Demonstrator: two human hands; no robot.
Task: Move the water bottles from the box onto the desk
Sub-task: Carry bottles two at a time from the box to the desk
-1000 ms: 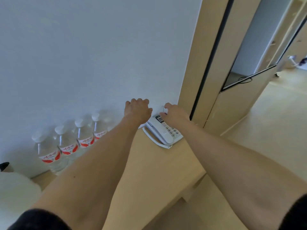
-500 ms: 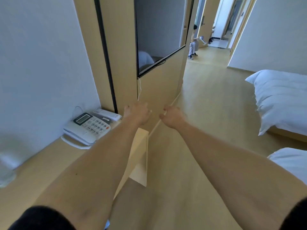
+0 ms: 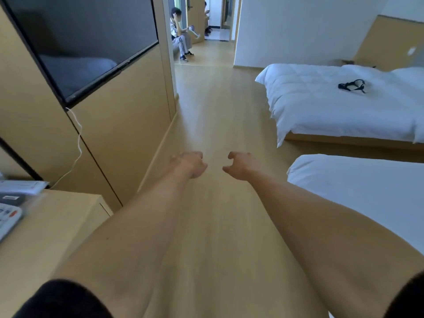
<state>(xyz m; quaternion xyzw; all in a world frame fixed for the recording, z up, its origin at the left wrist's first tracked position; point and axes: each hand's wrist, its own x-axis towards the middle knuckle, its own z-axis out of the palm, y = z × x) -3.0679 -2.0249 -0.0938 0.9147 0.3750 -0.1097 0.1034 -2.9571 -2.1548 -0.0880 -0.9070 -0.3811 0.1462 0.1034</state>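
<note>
Pale wood floor [image 3: 220,115] fills most of the view, running from the person's feet out toward an open doorway at the far end. Two white beds follow in size: the far bed [image 3: 332,104], which has a small dark strap-like object [image 3: 352,86] lying on its cover, and the near bed [image 3: 367,193] at the right edge. On the left, a wood-panelled wall carries a dark screen [image 3: 80,42], with a thin white cable [image 3: 78,143] hanging below it. Lower left is the corner of the desk [image 3: 57,226], and at its very edge sits a blurred telephone [image 3: 9,216].

Both bare arms stretch forward over the floor. The left hand [image 3: 190,164] is loosely curled, fingers bent inward around nothing. The right hand [image 3: 243,166] is half open, fingers hooked and thumb apart, also empty. The two hands are near each other and touch nothing.

No water bottle and no box can be seen anywhere in this view, so their whereabouts cannot be told from here. The visible part of the desk bears only the telephone and some papers. With both hands empty and the gaze pointing away from the desk, I judge this to be a stretch between carries, most likely heading off to fetch bottles. How many are already moved, and how many remain, the view does not show.
</note>
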